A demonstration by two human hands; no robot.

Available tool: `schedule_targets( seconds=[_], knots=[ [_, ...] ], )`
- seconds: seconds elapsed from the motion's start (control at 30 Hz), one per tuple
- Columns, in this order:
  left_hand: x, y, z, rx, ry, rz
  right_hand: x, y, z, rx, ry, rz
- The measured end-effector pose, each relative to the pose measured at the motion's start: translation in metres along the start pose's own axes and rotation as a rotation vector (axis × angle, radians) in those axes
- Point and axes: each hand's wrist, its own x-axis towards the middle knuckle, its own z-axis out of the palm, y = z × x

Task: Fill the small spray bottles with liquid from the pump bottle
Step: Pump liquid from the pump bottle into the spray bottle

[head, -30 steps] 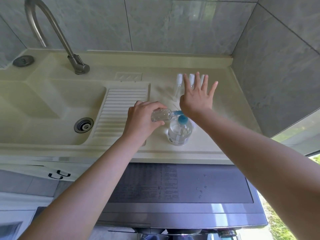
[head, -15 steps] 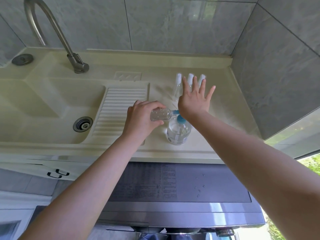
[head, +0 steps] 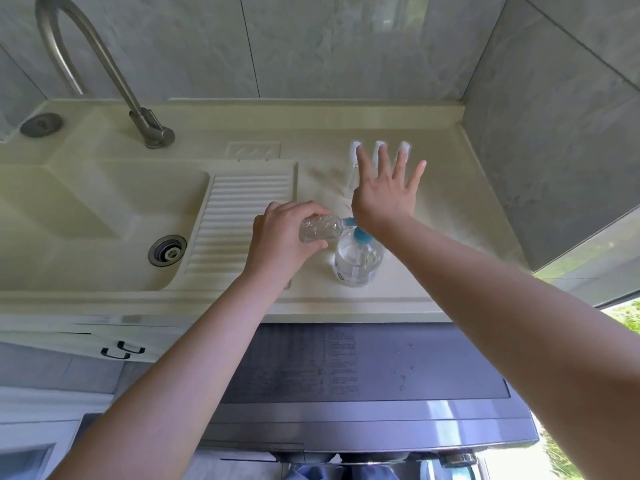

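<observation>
A clear, colourless small bottle [head: 320,229] was held on its side, with bubbles seen inside. The pump bottle [head: 356,261] was also clear, and its pump head [head: 361,234] was coloured bright blue. White caps [head: 380,145] were shown on three clear bottles farther back. The counter [head: 446,202] and sink [head: 86,223] were coloured pale cream, and a ribbed pattern of parallel ridges was moulded into the drainboard [head: 242,216]. The wall tiles [head: 346,46] were patterned in mottled grey. The tap [head: 104,64] was finished in dull silver. The appliance lid [head: 346,362] below was coloured dark grey, printed with small text.
</observation>
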Motion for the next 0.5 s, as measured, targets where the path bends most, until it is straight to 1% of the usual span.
schedule_targets(
  seconds=[0.13, 0.2, 0.3, 0.37, 0.43, 0.5],
  knots=[
    [0.000, -0.001, -0.001, -0.003, 0.003, 0.011, 0.005, 0.003, -0.007, 0.005, 0.039, -0.023],
    [0.000, -0.001, -0.001, -0.006, 0.001, 0.012, -0.001, 0.005, 0.001, 0.015, 0.001, -0.016],
    [-0.002, -0.001, 0.000, -0.012, -0.004, 0.000, -0.006, 0.006, 0.007, 0.127, -0.076, 0.035],
    [-0.001, 0.000, -0.001, -0.015, -0.006, 0.009, -0.007, 0.010, 0.002, 0.150, -0.063, 0.040],
    [-0.001, 0.000, -0.001, -0.022, 0.001, 0.013, -0.008, 0.016, -0.003, 0.239, -0.061, 0.099],
    [0.000, 0.001, -0.001, -0.028, 0.004, 0.011, -0.013, 0.021, -0.002, 0.293, -0.103, 0.131]
  ],
)
